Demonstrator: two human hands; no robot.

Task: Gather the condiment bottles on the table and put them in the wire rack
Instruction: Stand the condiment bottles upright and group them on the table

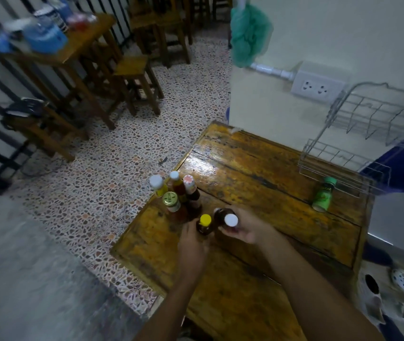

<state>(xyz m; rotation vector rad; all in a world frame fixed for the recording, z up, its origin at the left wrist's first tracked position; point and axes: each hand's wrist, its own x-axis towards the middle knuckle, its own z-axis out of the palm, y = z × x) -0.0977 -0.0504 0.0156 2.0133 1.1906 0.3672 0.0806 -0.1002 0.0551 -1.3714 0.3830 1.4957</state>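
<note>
I'm gathering: my left hand point(191, 239) is gripping the yellow-capped bottle point(204, 225), my right hand point(243, 228) the white-capped bottle point(228, 219). Next, I judge, comes carrying both to the wire rack point(358, 143).

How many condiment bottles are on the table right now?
7. Four stand clustered at the table's left edge; the left hand holds a yellow-capped one, the right hand a white-capped one; a green bottle sits beside the wire rack.
</note>
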